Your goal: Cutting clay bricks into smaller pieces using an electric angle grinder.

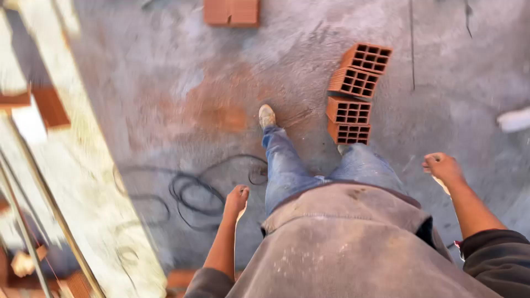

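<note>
a rough grey concrete floor [232, 60], stained with reddish brick dust, fills the view from above. the person stands on it mid-stride, one dusty shoe [267, 116] set forward, jeans and a worn grey jacket below the camera. the left hand [237, 200] hangs at the side with fingers loosely curled, holding nothing. the right hand [443, 167] swings out on the other side, also curled and, as far as the blur shows, with nothing in it. nearest to the right leg lies a row of four hollow clay bricks [355, 95], perforated ends up, lined one behind another, likely so they are easy to pick off in turn. a black cable [190, 193] lies in loose coils on the floor by the left hand. another brick [231, 12] lies flat at the top edge. along the left runs a blurred pale plank [83, 143] with brick pieces beside it.
</note>
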